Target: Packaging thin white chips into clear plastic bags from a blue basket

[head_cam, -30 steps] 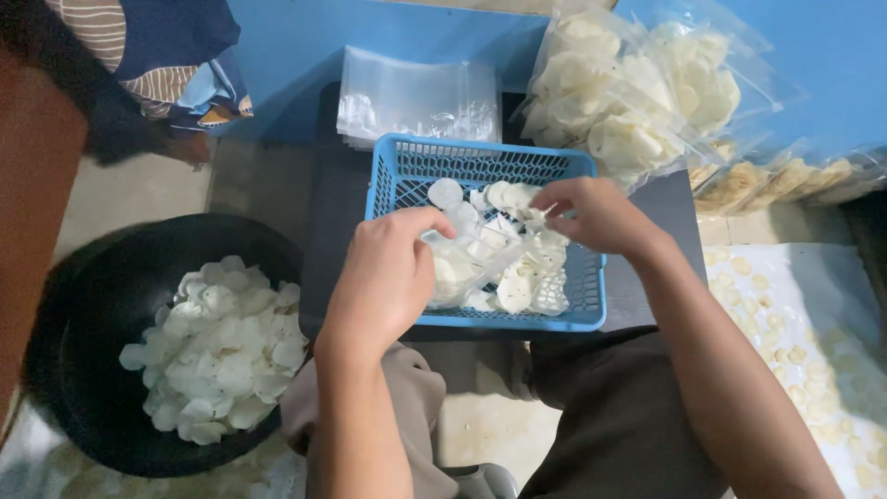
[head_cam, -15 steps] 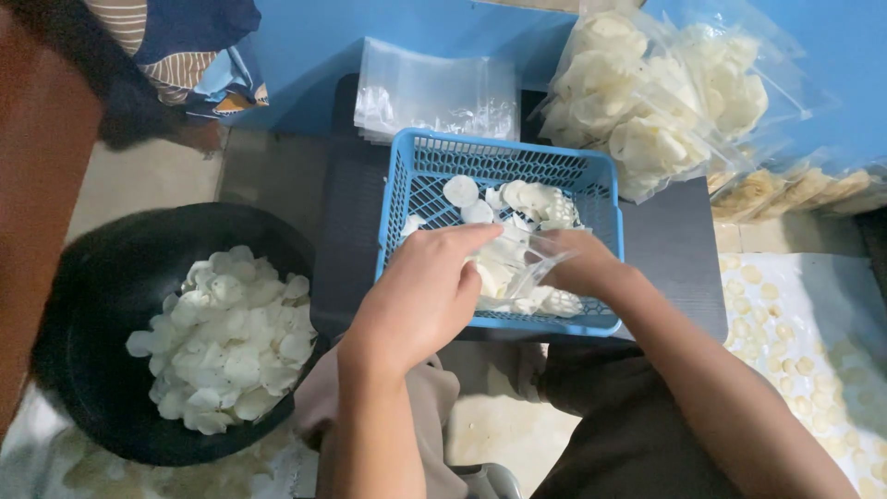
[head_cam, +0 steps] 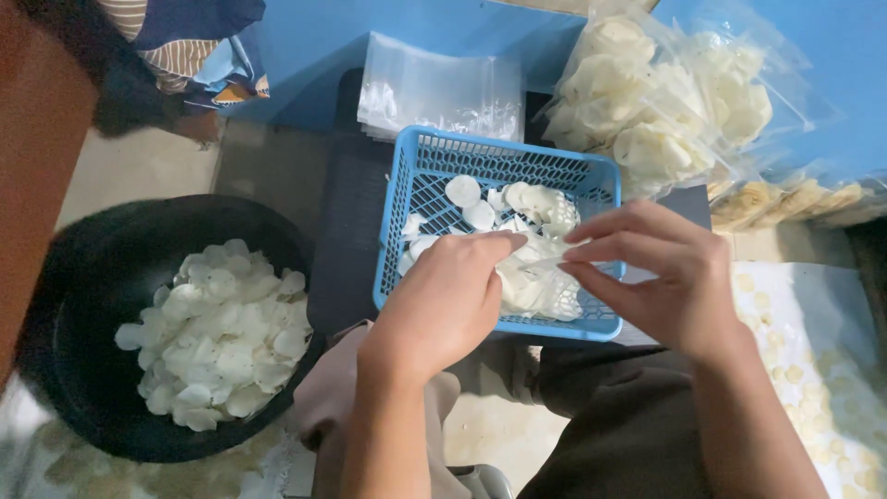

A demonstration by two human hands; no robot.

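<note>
Clear plastic bag (head_cam: 536, 277), thin and see-through with pale round crackers showing inside, is held over the blue plastic basket (head_cam: 418, 166); it is pinched at its mouth from both sides, the left hand (head_cam: 443, 300) gripping at 9 o'clock and the right hand (head_cam: 661, 273) at 3 o'clock, fingertips closed on the film and the two hands set close together. White cracker discs (head_cam: 471, 203), flat and pale, are scattered on the basket's lattice floor at 12 o'clock of the bag; the basket is rested on a dark board (head_cam: 346, 222). A black bowl (head_cam: 83, 296) heaped with more white crackers (head_cam: 217, 333) is seen at 9 o'clock of the basket, well apart from the hands. A stack of empty clear bags (head_cam: 439, 92) is laid at 12 o'clock of the basket, against a blue surface (head_cam: 305, 51); filled cracker bags (head_cam: 665, 102) are piled at 2 o'clock. Loose yellowish crackers (head_cam: 795, 370) are spread on a white sheet at 4 o'clock.
</note>
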